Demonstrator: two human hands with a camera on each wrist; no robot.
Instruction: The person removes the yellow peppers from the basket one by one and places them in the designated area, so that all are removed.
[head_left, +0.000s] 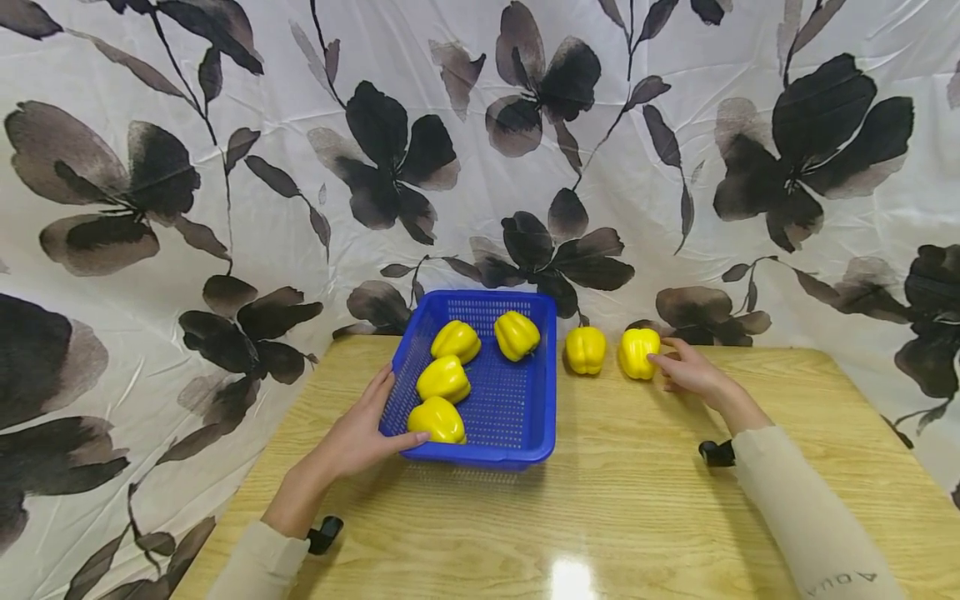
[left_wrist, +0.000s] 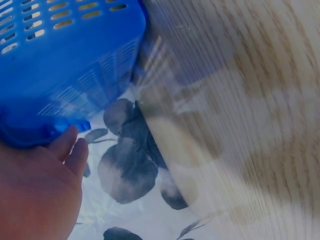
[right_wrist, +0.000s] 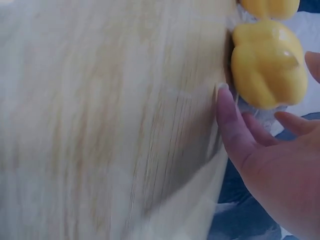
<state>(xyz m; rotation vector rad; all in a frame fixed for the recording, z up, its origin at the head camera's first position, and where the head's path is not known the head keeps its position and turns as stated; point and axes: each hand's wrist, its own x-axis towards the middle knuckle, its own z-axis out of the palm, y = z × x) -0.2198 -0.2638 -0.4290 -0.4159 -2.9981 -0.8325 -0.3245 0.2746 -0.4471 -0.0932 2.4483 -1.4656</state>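
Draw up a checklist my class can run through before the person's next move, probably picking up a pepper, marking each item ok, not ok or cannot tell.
1. Basket steadied: ok; the left hand holds the blue basket at its near left corner.
2. Right hand in position: ok; the right hand is at the rightmost yellow pepper.
3. Grip closed: not ok; the fingers are spread beside it, not wrapped round it.
4. Firm contact: cannot tell; the views don't settle it.
5. Room inside: ok; four peppers leave bare basket floor at the near right.
6. All peppers in: not ok; two stand on the table.
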